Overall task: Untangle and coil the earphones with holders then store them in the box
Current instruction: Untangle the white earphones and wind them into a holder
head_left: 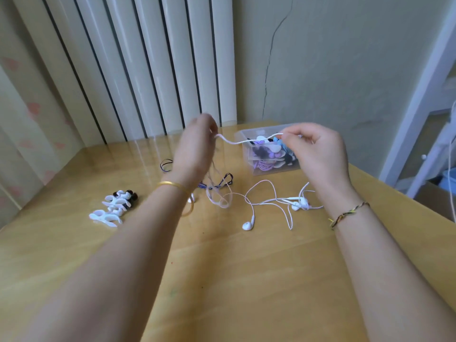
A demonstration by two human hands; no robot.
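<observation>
Wooden table (222,280) fills lower frame, white ribbed panel (148,70) behind. Clear box (248,159) right of centre, coiled earphones (266,165) inside. Left hand (197,146) and right hand (318,154) raised mid-frame, each pinching white cable (243,142) strung between them; rest dangles below left hand to tabletop. Holders (111,208) lower left. Loose earbud (248,224) below centre.

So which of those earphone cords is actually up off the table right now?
The pale pinkish cord, pinched between the left hand and the right hand. The white earphones and the dark cord both lie loose on the table.
</observation>
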